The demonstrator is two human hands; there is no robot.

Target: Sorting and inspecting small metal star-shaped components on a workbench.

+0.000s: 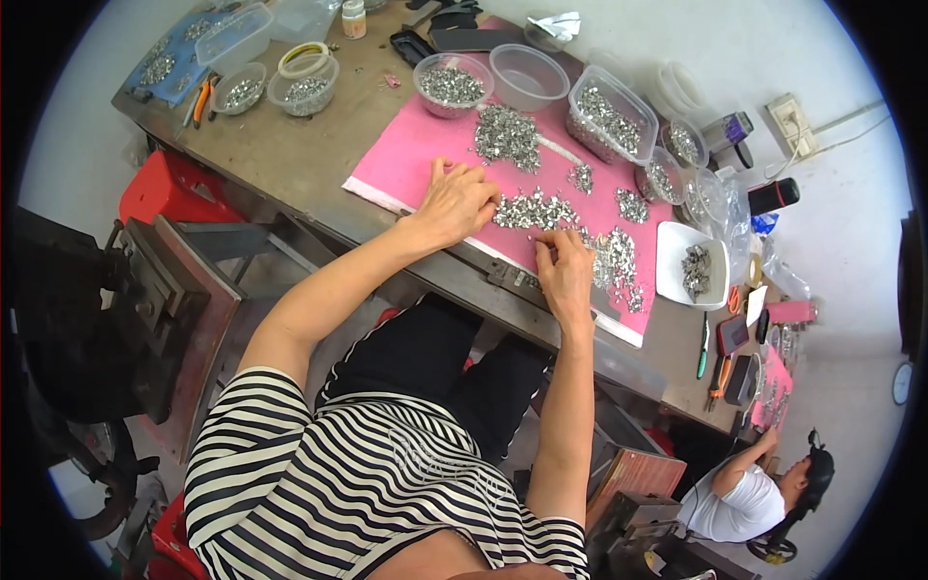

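Observation:
Small silver metal pieces [534, 210] lie in a loose heap on a pink mat [406, 159]. At the heap's left edge is my left hand [454, 203], palm down, with its fingers curled and the tips by the pieces. My right hand [565, 271] rests at the heap's near side, thumb and fingers bent together. Whatever either hand pinches is too small or hidden to make out. Right of my right hand, more pieces [617, 256] are spread flat. A larger, darker pile [507, 135] sits farther back, with smaller piles [632, 205] to the right.
Behind the mat stand a filled round tub [452, 82], an empty clear tub [529, 77] and a filled rectangular box [611, 116]. A white dish [691, 266] holds pieces at the right. Orange-handled pliers [718, 377] lie near the table's right end. A co-worker [744, 493] sits beyond.

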